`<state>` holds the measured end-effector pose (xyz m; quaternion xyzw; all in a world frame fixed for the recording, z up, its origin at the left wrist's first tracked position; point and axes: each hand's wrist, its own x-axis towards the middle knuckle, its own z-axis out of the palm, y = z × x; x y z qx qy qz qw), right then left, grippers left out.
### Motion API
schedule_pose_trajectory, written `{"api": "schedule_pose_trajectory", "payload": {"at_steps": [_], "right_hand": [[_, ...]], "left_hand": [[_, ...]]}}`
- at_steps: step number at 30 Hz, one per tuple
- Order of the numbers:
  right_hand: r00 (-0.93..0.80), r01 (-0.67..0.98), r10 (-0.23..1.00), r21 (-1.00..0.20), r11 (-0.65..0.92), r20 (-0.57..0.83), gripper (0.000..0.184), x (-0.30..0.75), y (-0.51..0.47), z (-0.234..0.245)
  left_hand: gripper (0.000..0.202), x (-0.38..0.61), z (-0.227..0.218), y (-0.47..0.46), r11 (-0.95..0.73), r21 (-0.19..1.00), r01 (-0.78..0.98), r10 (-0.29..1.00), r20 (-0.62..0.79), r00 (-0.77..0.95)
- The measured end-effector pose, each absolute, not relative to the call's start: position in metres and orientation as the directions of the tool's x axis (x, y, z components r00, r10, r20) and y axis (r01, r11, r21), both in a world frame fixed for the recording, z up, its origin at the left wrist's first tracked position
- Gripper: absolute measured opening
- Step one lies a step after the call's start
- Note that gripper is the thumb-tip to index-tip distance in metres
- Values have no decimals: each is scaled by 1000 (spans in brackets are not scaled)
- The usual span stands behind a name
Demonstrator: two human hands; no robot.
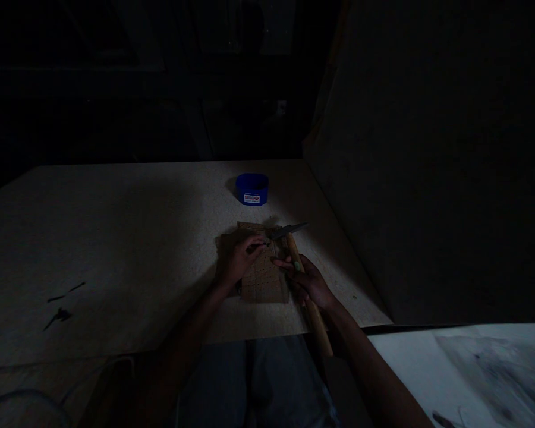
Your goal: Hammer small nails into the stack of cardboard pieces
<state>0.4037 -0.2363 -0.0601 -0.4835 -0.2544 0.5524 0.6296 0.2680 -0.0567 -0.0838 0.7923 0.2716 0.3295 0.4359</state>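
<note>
My right hand (310, 282) is wrapped round the wooden handle of a hammer (314, 315). The hammer's metal head (288, 230) hovers at the far end of a small wooden board (263, 279) that lies on the table. Several small dots, perhaps nails or holes, mark the board. On the board's left part rests my left hand (238, 258), its fingertips pinched together just beside the hammer head. What they pinch is too small and dark to name.
A blue round tub (252, 188) with a label stands on the pale table (116, 238) beyond the board. Dark marks (60, 309) lie on the table's left. A dark panel (428, 178) rises on the right. A white sheet (463, 368) lies at bottom right.
</note>
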Motion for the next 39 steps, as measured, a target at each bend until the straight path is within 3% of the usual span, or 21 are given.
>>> {"api": "schedule_pose_trajectory", "payload": {"at_steps": [10, 13, 18, 22, 26, 31, 36, 39], "right_hand": [[317, -316, 924, -943, -108, -213, 36, 399, -242, -42], [364, -128, 911, -979, -157, -193, 39, 396, -251, -19], [382, 280, 924, -954, -106, 9, 41, 389, -259, 10], [339, 436, 940, -890, -133, 26, 42, 388, -251, 0], [294, 453, 955, -875, -170, -34, 41, 393, -247, -11], [367, 429, 929, -895, -121, 51, 39, 397, -250, -9], [270, 430, 961, -887, -172, -55, 35, 397, -244, -15], [293, 419, 956, -895, -152, -25, 34, 396, -242, -15]], "left_hand": [[22, 269, -83, -58, -386, 914, 129, 729, 216, 650], [24, 271, -85, -58, -383, 912, 147, 735, 205, 646], [30, 271, -88, -57, -366, 915, 170, 752, 183, 633], [32, 272, -88, -57, -368, 915, 164, 753, 190, 631], [32, 274, -91, -56, -362, 920, 153, 754, 192, 628], [36, 276, -93, -55, -352, 928, 125, 758, 205, 619], [36, 277, -91, -56, -342, 924, 173, 785, 180, 593], [34, 277, -89, -57, -329, 929, 172, 784, 167, 598]]}}
